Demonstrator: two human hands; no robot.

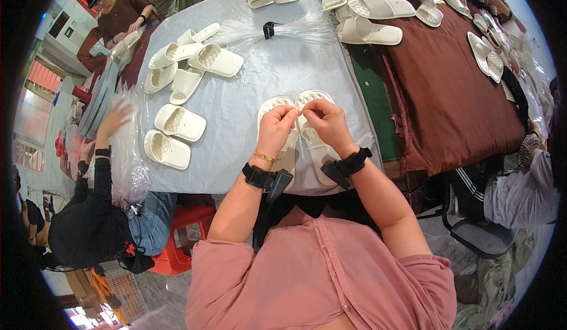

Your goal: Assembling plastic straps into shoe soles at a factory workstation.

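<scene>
Left hand point(276, 128), right hand point(328, 123) pinched over cream slippers point(317, 147).

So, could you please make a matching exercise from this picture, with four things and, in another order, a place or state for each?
1. Left hand
2. Bundle of clear strands
3. Red stool
4. Brown cloth

A. Right of the grey-covered table
B. Fingertips close to those of the right hand
C. Gathered at a black band
D. Beside blue jeans

Pairs: 1-B, 2-C, 3-D, 4-A
</scene>
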